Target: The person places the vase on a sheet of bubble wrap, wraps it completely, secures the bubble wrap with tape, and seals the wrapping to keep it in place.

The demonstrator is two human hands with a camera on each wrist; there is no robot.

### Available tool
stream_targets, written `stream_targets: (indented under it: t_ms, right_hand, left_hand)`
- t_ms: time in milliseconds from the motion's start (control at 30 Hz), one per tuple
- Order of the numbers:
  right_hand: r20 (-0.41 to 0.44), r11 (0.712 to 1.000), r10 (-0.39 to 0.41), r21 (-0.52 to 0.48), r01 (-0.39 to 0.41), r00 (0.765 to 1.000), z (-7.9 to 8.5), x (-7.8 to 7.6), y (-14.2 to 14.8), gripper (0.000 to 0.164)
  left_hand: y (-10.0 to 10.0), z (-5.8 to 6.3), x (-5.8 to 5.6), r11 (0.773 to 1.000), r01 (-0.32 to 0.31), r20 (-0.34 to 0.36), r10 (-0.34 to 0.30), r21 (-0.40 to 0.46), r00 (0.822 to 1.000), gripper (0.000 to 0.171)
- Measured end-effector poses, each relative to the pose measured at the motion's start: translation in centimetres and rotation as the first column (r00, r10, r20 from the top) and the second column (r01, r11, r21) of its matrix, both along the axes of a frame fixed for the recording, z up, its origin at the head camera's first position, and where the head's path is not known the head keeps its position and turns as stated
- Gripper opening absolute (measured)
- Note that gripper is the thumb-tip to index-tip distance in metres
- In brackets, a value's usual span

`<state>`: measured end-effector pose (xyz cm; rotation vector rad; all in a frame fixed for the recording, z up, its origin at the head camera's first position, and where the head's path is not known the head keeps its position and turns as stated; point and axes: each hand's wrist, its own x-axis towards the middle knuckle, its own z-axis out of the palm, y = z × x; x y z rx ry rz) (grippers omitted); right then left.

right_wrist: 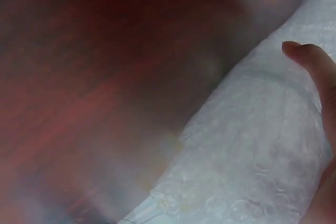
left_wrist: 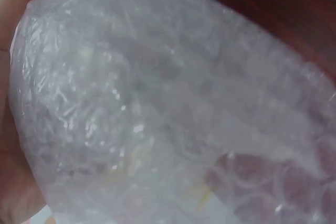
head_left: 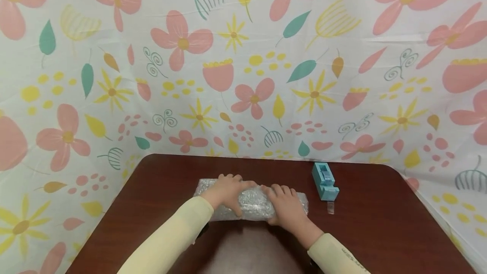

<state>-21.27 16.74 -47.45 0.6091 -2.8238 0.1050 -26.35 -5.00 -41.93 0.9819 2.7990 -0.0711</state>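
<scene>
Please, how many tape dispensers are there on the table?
1: the blue tape dispenser sits on the table, to the right of the bubble-wrapped bundle. No other shows, but the bundle's contents cannot be made out.

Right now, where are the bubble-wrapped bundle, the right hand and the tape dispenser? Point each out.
Bubble-wrapped bundle (head_left: 254, 205): head view, its surface between the hands.
Right hand (head_left: 286, 206): head view, back of the hand.
Tape dispenser (head_left: 326, 185): head view, its blue body.
</scene>
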Motion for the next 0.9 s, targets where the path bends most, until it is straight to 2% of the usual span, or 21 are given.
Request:
stream_targets:
  t_ms: [267, 467, 600, 700, 767, 900]
  right_hand:
    - [0.069, 1.000, 0.024, -0.019, -0.023, 0.997, 0.7, -0.7, 0.0, 0.095]
    - [0.085, 0.999, 0.029, -0.035, -0.026, 0.996, 0.9, -1.0, 0.1, 0.095]
    - [0.078, 0.999, 0.037, -0.034, -0.035, 0.996, 1.0, -1.4, 0.3, 0.094]
    - [0.097, 0.999, 0.037, -0.033, -0.034, 0.995, 1.2, -1.6, 0.4, 0.093]
    - [0.124, 0.999, 0.034, -0.035, -0.030, 0.992, 1.3, -1.7, 0.4, 0.093]
    - [0.183, 0.999, 0.018, -0.038, -0.011, 0.983, 1.4, -2.0, 0.4, 0.091]
  left_hand:
    - [-0.2, 0.5, -0.9, 1.000, -0.016, 0.085, 0.014, 0.022, 0.996, 0.099]
    - [0.0, 0.7, -1.3, 1.000, -0.028, 0.107, 0.027, 0.007, 0.994, 0.102]
    - [0.2, 1.3, -1.3, 0.998, -0.053, 0.104, 0.054, -0.017, 0.993, 0.104]
    - [0.2, 1.3, -1.0, 0.998, -0.051, 0.043, 0.053, -0.046, 0.998, 0.104]
    - [0.0, 0.9, -0.5, 0.998, -0.027, -0.040, 0.025, -0.062, 0.999, 0.103]
    - [-0.9, -0.3, 0.9, 0.998, 0.034, -0.207, -0.045, -0.059, 0.977, 0.100]
